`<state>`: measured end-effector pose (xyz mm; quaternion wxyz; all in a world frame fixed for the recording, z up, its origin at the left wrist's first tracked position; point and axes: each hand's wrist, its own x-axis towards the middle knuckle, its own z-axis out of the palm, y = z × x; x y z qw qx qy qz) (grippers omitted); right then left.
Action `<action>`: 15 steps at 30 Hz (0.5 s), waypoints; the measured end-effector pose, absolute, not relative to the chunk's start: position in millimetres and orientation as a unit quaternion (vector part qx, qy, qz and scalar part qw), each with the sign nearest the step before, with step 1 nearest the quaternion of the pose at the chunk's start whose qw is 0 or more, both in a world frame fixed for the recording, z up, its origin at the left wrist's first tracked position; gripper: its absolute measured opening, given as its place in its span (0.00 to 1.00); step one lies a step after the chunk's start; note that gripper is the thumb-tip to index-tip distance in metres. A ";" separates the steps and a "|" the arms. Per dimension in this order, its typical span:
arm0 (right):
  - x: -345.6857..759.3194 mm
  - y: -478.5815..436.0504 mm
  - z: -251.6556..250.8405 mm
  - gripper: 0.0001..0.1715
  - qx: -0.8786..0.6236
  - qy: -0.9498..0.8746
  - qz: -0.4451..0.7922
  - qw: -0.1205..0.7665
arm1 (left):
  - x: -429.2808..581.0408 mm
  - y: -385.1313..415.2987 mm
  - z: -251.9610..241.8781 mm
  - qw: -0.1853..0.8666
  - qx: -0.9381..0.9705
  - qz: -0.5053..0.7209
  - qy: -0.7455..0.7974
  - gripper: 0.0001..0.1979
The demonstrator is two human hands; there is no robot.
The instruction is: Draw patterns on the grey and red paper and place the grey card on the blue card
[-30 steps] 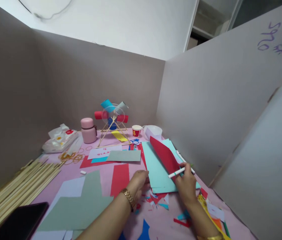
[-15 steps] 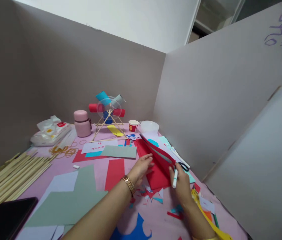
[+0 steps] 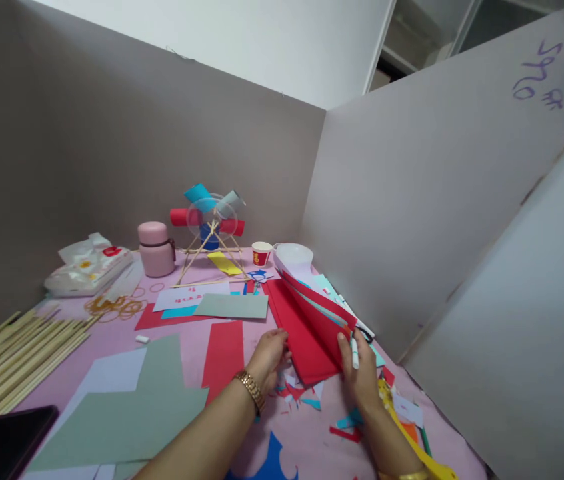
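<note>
In the head view a stack of red paper (image 3: 307, 340) lies at the right of the table, its upper sheets bent up along the right side. My right hand (image 3: 362, 373) grips those raised sheets, and a white marker (image 3: 355, 353) sticks out between its fingers. At the stack's left edge is my left hand (image 3: 271, 357), fingers curled and closed on the paper's edge; the fingertips are partly hidden. Dark-handled scissors (image 3: 363, 331) show partly behind the raised sheets. Paper scraps (image 3: 295, 393) lie just below the stack.
A stick-frame wheel (image 3: 212, 227) with paper tubes stands at the back, near a pink flask (image 3: 156, 250), a paper cup (image 3: 261, 254) and a plastic bowl (image 3: 295, 257). Wooden sticks (image 3: 27, 360), a phone (image 3: 5, 443) and grey card (image 3: 122, 427) occupy the left. Partitions enclose the table.
My left hand has drawn back from over the red paper to its left edge, and its fingers have closed. My right hand still holds the lifted sheets and marker. The view has shifted slightly.
</note>
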<state>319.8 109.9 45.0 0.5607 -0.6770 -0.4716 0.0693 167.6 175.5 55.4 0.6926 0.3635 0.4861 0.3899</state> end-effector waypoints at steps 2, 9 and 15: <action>320.2 108.7 43.3 0.27 -0.679 -0.460 0.092 0.565 | 166.4 173.9 55.3 0.684 0.374 0.393 0.488 0.14; 325.6 114.5 29.9 0.28 -0.718 -0.347 0.141 0.587 | 186.3 162.9 64.7 0.678 0.426 0.396 0.450 0.13; 323.9 116.1 34.3 0.20 -0.695 -0.367 0.167 0.595 | 189.8 158.0 67.6 0.695 0.442 0.368 0.431 0.13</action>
